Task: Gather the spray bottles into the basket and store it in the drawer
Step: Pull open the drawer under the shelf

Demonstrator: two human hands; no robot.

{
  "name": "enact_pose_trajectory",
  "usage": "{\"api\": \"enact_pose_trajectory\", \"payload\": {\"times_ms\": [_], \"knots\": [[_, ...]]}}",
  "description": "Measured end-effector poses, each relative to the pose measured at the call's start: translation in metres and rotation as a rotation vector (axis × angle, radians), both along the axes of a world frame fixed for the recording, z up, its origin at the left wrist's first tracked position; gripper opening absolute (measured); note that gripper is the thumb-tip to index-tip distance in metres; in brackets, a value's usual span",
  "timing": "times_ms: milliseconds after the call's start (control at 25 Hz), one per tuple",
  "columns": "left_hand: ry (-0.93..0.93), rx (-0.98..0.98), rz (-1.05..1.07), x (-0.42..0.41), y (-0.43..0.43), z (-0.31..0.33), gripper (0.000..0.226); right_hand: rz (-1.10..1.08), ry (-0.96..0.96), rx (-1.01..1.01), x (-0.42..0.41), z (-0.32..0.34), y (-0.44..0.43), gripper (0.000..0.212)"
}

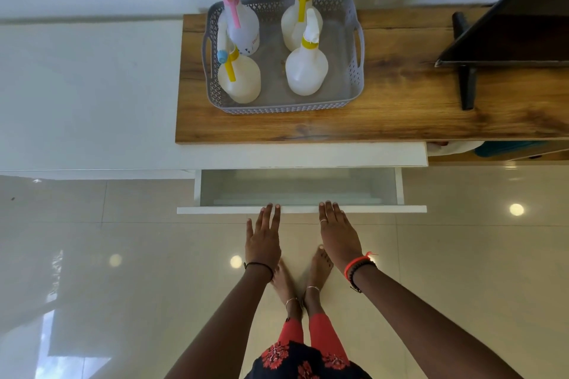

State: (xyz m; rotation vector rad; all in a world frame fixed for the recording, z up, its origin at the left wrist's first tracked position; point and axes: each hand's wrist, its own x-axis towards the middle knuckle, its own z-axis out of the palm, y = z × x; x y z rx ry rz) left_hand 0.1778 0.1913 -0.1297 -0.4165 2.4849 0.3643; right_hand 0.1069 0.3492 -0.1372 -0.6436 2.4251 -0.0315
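Note:
A grey perforated basket (354,77) stands on the wooden top (400,108), holding several white spray bottles. One bottle has a pink trigger (243,28), another (238,77) a yellow trigger with a blue nozzle, and two on the right (306,69) have yellow collars. Below the top, a white drawer (369,209) is pulled out and shows a pale, bare inside. My left hand (263,235) and my right hand (337,232) lie flat, fingers spread, with fingertips on the drawer's front edge. Neither hand holds anything.
A black screen on a black stand (468,83) occupies the right of the wooden top. A shelf at the right under the top holds a white and a teal item (505,149). My bare feet stand on glossy tiles just before the drawer. White wall lies behind.

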Motion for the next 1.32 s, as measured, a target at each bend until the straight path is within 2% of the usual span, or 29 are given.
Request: {"api": "enact_pose_trajectory", "payload": {"times_ms": [600,1320], "knots": [[-0.083,0.006,-0.062,0.070,0.021,0.009,0.066,-0.020,-0.099,0.059,0.068,0.010,0.019,0.062],[-0.108,-0.041,-0.093,0.128,0.042,0.013,0.064,0.120,-0.130,0.104,0.118,0.018,0.045,0.058]]}}
